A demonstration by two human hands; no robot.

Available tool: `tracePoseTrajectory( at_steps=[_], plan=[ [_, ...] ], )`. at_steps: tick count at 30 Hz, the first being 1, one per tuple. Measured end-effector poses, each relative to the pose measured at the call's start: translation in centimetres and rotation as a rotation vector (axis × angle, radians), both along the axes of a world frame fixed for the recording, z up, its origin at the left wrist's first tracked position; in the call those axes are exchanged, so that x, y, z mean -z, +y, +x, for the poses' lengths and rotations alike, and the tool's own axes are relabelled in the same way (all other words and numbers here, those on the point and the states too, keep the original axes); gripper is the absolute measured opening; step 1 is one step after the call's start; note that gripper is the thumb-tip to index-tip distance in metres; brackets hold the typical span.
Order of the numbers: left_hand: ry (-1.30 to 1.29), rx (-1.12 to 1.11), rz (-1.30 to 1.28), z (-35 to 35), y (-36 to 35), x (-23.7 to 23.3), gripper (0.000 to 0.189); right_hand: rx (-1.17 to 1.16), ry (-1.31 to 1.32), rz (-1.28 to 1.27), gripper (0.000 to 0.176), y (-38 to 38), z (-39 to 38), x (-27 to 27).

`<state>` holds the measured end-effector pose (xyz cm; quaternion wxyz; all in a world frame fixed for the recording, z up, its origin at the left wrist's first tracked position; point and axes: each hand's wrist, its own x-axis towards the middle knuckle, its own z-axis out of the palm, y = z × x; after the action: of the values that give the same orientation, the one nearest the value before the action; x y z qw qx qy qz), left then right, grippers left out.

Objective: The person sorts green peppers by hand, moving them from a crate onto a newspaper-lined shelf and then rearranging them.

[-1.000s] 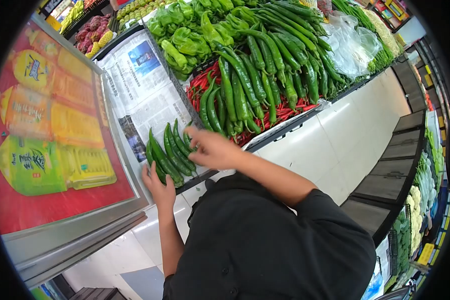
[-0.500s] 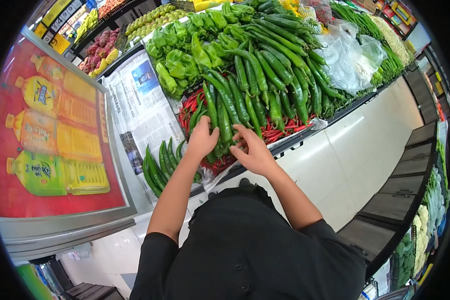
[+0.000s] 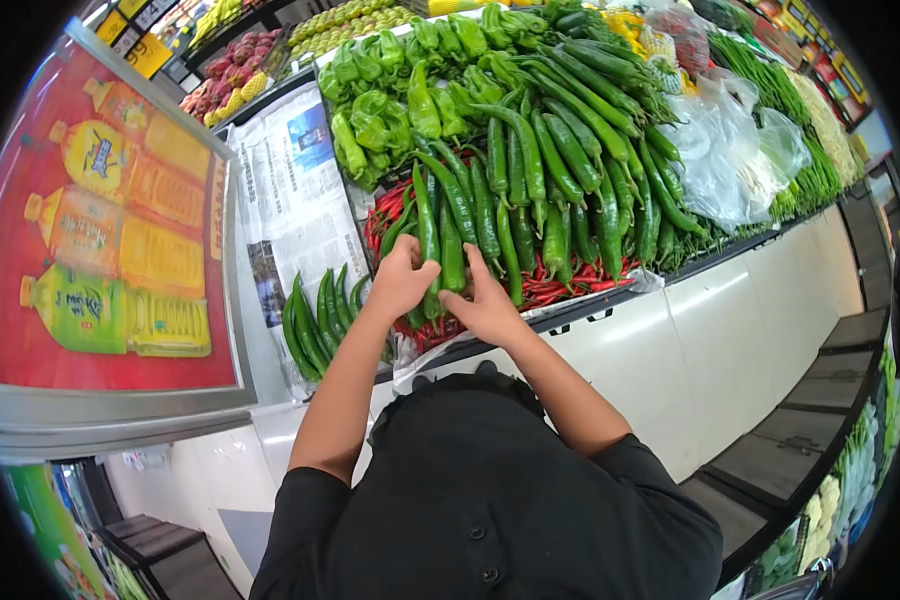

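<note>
Long green chili peppers (image 3: 515, 180) lie in a heap over small red chilies (image 3: 570, 290) on the produce stand. At the heap's near left end, my left hand (image 3: 400, 280) is closed around the side of a long green chili pepper (image 3: 427, 225), its thumb lying on it. My right hand (image 3: 487, 305) grips the neighbouring green chili pepper (image 3: 452, 262), thumb on its lower part and fingers on its right side. My left fingertips are partly hidden. A small row of green chili peppers (image 3: 315, 325) rests left of my left hand on newspaper.
Newspaper (image 3: 290, 200) covers the stand's left part, beside a cabinet with a drinks poster (image 3: 120, 240). Pale green peppers (image 3: 370, 125) are behind, and a clear plastic bag (image 3: 735, 150) lies to the right. The stand's dark front edge (image 3: 570, 318) runs before me.
My right hand has moved in to the left, its thumb now on a green chili pepper. My left hand has stayed by the same peppers. The camera view has shifted slightly.
</note>
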<state>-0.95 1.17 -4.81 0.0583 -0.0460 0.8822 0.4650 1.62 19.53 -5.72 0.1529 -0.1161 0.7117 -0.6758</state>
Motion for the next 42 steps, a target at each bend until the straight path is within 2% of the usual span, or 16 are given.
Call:
tracePoseTrajectory(
  at_steps=[1, 2, 4, 5, 7, 9, 11, 13, 16, 19, 20, 29, 38, 42],
  plan=[
    [-0.027, 0.000, 0.131, 0.2, -0.4, 0.0, 0.028, 0.029, -0.018, -0.124, 0.085, -0.4, -0.1, 0.5],
    [-0.053, 0.000, 0.263, 0.5, -0.9, 0.0, 0.028, 0.065, -0.204, -0.301, 0.079, -0.6, -0.1, 1.0],
    [-0.092, -0.039, 0.432, 1.9, -1.1, -2.8, 0.028, 0.039, -0.252, -0.331, 0.077, -0.4, -0.6, -0.1],
    [-0.070, -0.023, 0.534, 2.4, -2.7, -2.2, 0.036, 0.027, -0.282, -0.347, 0.076, -0.3, -0.7, -0.1],
    [0.005, -0.105, 0.536, 4.8, -4.9, -4.2, 0.039, 0.030, -0.300, -0.321, 0.074, -0.2, -0.8, 0.1],
    [0.042, -0.230, 0.486, 6.9, -8.1, -5.1, 0.043, 0.030, -0.364, -0.433, 0.073, 0.1, -0.6, -0.2],
    [0.041, -0.347, 0.363, 8.9, -9.8, -5.8, 0.037, -0.019, -0.391, -0.503, 0.070, 0.5, -0.4, -0.5],
    [0.007, -0.398, 0.182, 10.6, -13.5, -3.2, 0.033, -0.047, -0.400, -0.534, 0.069, 0.5, 0.1, 0.1],
    [-0.114, -0.431, 0.029, 12.4, -17.1, 2.1, 0.039, -0.099, -0.416, -0.524, 0.067, 0.4, 0.9, -0.6],
    [-0.086, -0.334, -0.466, 13.8, -17.5, 4.4, 0.052, -0.121, -0.401, -0.510, 0.068, 0.3, 1.3, -0.4],
    [-0.125, -0.347, -0.495, 13.9, -17.5, 4.9, 0.057, -0.123, -0.391, -0.502, 0.068, 0.3, 1.4, -0.3],
    [-0.325, -0.288, -0.707, 13.2, -17.4, 5.8, 0.056, -0.109, -0.373, -0.434, 0.073, 0.4, 1.2, -0.5],
    [-0.335, -0.225, -0.681, 12.9, -17.2, 5.3, 0.058, -0.088, -0.316, -0.387, 0.083, -1.4, 2.0, -0.4],
    [-0.316, -0.202, -0.644, 13.1, -17.4, 4.9, 0.060, -0.152, -0.129, -0.277, 0.084, -4.0, 2.2, -0.4]
  ],
)
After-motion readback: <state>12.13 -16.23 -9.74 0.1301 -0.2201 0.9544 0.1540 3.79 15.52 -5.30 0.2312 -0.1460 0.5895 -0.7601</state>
